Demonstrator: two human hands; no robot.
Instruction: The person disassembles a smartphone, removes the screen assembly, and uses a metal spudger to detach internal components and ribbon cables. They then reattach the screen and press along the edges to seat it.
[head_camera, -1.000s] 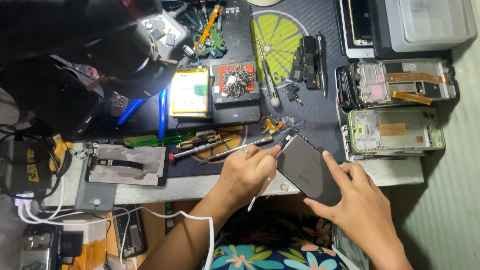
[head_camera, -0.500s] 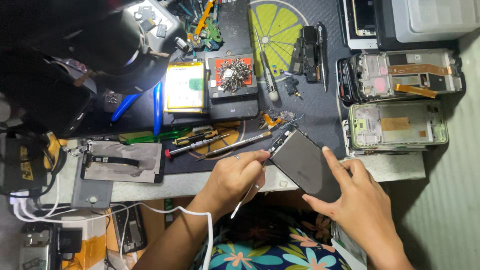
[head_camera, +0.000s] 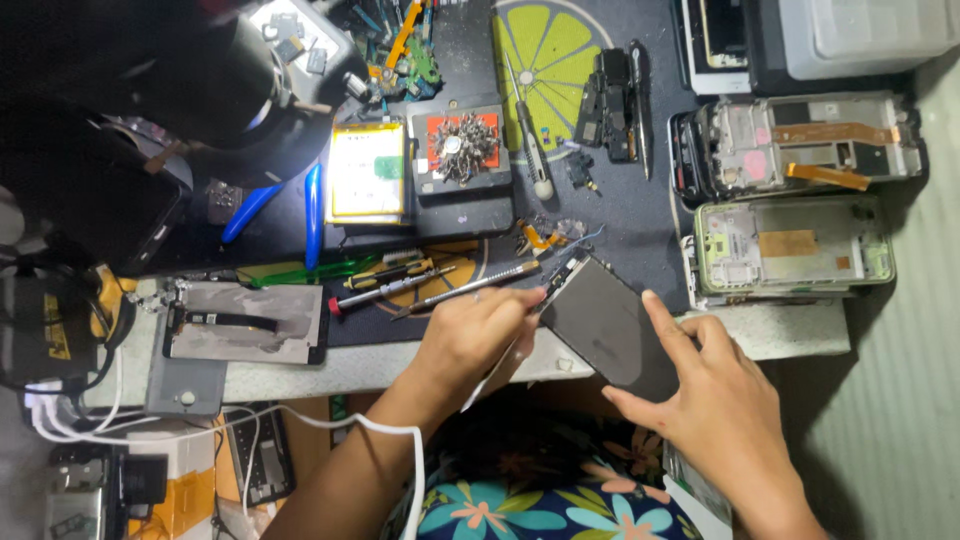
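Seen from above, a crowded repair bench (head_camera: 640, 215) with a dark mat. At its near edge, just below centre, two bare hands work on a dark phone panel (head_camera: 608, 325) that lies tilted, one corner pointing to 11 o'clock.

The left hand (head_camera: 478, 335) sits at 9 o'clock of the panel, its fingers curled together around a thin pale tool (head_camera: 500, 368) whose upper end meets the panel's top-left corner — the tool's exact kind is too small to tell. The right hand (head_camera: 720, 410) lies at 4 o'clock of the panel, fingers spread apart, the forefinger stretched along the panel's right edge and the thumb pressed at its lower corner, steadying it rather than clamping it.

Just above the left hand, at 11 o'clock, a red-tipped screwdriver (head_camera: 385, 290) and slim metal tweezers (head_camera: 470, 286) lie side by side on the mat. Farther up, at 12 o'clock, a small tray of loose screws (head_camera: 462, 148) sits beside a yellow-edged battery (head_camera: 367, 172). At 2 o'clock of the panel, two opened phone frames (head_camera: 795, 195) are stacked one above the other. A grey rear cover (head_camera: 245, 322) lies at 9 o'clock, well apart from the hands.
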